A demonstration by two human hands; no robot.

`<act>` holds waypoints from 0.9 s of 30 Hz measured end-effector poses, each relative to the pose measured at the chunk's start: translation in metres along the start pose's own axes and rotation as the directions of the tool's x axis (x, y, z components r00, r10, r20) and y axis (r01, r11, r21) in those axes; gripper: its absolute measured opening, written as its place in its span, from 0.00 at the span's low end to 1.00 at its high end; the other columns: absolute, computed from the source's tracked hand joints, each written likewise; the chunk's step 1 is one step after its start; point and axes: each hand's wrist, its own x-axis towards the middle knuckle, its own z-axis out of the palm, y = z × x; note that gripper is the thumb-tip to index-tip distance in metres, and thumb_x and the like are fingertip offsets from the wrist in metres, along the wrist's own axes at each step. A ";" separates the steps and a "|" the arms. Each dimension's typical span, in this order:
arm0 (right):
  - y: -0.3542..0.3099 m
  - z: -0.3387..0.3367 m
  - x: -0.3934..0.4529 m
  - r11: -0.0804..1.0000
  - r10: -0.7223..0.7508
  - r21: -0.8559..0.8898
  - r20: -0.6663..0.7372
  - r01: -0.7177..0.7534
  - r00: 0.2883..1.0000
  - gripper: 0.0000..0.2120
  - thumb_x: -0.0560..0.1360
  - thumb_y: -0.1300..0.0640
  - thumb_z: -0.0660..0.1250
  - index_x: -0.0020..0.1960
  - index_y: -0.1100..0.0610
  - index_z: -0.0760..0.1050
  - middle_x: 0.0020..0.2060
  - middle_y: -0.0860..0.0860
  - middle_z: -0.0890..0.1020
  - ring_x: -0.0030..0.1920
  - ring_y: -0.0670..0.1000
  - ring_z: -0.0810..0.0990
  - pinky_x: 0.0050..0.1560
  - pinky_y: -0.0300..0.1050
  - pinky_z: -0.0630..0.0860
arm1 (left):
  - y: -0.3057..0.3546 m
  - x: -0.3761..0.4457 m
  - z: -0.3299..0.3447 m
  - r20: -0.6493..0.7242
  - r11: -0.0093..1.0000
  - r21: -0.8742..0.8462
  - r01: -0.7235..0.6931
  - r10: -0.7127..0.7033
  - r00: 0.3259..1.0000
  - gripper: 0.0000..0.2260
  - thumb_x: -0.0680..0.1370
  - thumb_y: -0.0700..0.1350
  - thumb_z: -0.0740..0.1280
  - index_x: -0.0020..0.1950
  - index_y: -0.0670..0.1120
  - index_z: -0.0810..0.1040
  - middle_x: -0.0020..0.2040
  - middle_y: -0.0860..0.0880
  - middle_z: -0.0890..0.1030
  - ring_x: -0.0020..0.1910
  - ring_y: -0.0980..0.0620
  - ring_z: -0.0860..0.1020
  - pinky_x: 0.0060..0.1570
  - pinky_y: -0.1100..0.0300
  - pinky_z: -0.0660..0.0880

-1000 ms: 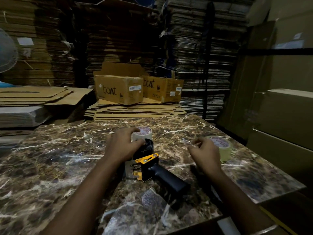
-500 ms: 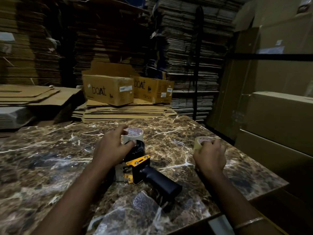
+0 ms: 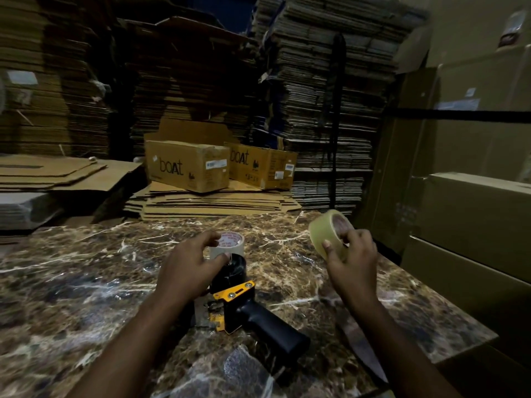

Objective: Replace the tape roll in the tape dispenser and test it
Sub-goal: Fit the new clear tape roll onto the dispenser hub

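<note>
Two brown cardboard boxes sit on a stack of flattened cardboard behind the table. The left box (image 3: 186, 168) has "boAt" printed in dark letters on its front — beside it a small white label, its print too small to read. The right box (image 3: 263, 165) shows the same "boAt" word and white stickers, also unreadable. A tape roll (image 3: 230, 244) on the table carries red print on its core — blurred, not legible.

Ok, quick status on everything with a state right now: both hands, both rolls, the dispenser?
Right hand: holding the clear tape roll lifted off the marble table.
Left hand: resting on the dispenser's black hub.
White tape roll: on the table, behind the hub.
Tape dispenser: lying on its side, no roll loaded.
</note>
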 end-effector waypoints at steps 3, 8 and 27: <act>-0.021 0.005 0.000 0.987 -0.143 0.085 0.059 0.137 0.988 0.08 0.74 0.54 0.71 0.49 0.55 0.74 0.56 0.54 0.74 0.57 0.58 0.73 0.49 0.56 0.79 | -0.001 0.001 0.000 -0.008 1.000 0.001 0.013 -0.013 1.000 0.20 0.74 0.53 0.71 0.66 0.53 0.78 0.59 0.53 0.82 0.53 0.51 0.80 0.55 0.50 0.77; -0.054 0.019 -0.004 0.918 -0.317 0.298 0.156 0.261 0.935 0.08 0.74 0.60 0.72 0.48 0.54 0.73 0.48 0.49 0.73 0.47 0.46 0.73 0.38 0.37 0.74 | -0.001 0.000 0.000 -0.040 0.996 -0.076 0.038 -0.041 0.998 0.19 0.75 0.56 0.66 0.64 0.53 0.80 0.56 0.53 0.84 0.48 0.55 0.80 0.53 0.50 0.77; -0.129 0.072 0.016 -0.212 0.013 0.699 0.701 -0.683 0.713 0.18 0.75 0.58 0.67 0.60 0.69 0.75 0.45 0.59 0.83 0.38 0.49 0.84 0.32 0.39 0.80 | -0.007 0.006 -0.001 -0.104 0.865 -0.499 0.059 -0.127 0.986 0.28 0.71 0.56 0.67 0.71 0.52 0.75 0.63 0.55 0.80 0.63 0.56 0.77 0.60 0.55 0.75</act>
